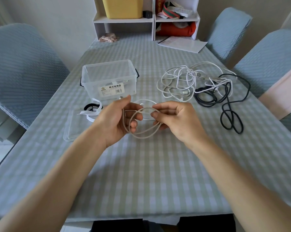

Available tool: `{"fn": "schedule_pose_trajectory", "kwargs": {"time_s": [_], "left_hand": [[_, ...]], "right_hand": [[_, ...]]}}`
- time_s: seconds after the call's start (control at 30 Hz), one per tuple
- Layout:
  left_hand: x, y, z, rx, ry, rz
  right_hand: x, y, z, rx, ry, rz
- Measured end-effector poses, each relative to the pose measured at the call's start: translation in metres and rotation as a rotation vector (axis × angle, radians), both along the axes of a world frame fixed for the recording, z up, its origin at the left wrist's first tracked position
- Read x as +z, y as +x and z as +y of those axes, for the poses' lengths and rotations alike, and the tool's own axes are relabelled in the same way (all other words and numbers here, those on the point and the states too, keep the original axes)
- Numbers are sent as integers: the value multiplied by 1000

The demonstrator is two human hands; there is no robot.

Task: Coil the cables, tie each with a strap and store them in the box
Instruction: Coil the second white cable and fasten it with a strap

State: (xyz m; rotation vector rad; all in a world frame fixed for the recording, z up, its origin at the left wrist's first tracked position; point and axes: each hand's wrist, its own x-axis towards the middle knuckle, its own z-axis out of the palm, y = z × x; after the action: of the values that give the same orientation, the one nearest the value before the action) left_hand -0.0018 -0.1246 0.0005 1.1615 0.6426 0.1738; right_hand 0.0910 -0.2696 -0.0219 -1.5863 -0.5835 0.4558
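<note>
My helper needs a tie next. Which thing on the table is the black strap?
Start at the clear storage box on the checked table. Just before its left front corner lies a small pile of straps. The black strap is the only dark loop there, among white ones.

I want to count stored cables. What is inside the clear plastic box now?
Through the clear plastic box wall, something white, perhaps a tied cable, shows near the bottom. The label covers part, so no count is possible.

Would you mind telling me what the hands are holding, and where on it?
Both hold one pale cable coiled in loops: the left hand grips the coil's left side, the right hand pinches its upper right strands.
</note>
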Motion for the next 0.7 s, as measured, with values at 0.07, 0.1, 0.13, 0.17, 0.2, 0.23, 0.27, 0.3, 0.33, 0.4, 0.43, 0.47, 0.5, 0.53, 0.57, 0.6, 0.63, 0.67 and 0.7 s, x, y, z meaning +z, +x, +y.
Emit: {"fn": "schedule_pose_trajectory", "kwargs": {"time_s": [0.07,0.1,0.13,0.17,0.2,0.23,0.27,0.3,0.33,0.4,0.43,0.47,0.5,0.53,0.57,0.6,0.63,0.67,0.7], "left_hand": [[0,-1,-2,-66,61,35],[-1,-1,-2,-90,80,44],[-2,-1,-2,-109,93,49],[-3,-1,-2,-124,103,54],[-4,-1,-1,-139,112,59],[-4,-1,0,-156,121,65],[-4,-1,2,-176,131,73],[-4,-2,3,-195,141,81],[-4,-2,4,-212,150,88],[-3,-3,4,-232,161,96],[-2,-3,3,-232,163,100],[-2,-2,2,-229,167,103],[-2,-2,2,-226,173,105],[-3,-2,1,-226,186,103],[-3,-2,0,-229,203,101],[-5,-2,-2,-233,221,100],[-6,-1,-3,-237,234,99],[-6,-1,-4,-241,240,97],[-7,0,-5,-243,238,95]], "right_hand": [[-1,1,0,-8,17,37],[-1,2,0,-11,26,54],[-1,3,0,-10,34,68],[-1,4,0,-3,45,90],[0,5,-1,11,65,126],[0,6,-1,35,94,176],[1,7,-2,64,128,236],[2,7,-2,94,162,299],[3,8,-2,119,193,356],[3,11,-3,143,240,433],[3,12,-4,147,250,452],[4,12,-4,149,252,461],[4,12,-4,150,252,464],[4,12,-4,146,254,467],[4,12,-3,136,259,469],[3,11,-3,119,264,467],[3,12,-3,99,272,462],[3,12,-3,79,282,456],[3,13,-3,60,295,455]]}}
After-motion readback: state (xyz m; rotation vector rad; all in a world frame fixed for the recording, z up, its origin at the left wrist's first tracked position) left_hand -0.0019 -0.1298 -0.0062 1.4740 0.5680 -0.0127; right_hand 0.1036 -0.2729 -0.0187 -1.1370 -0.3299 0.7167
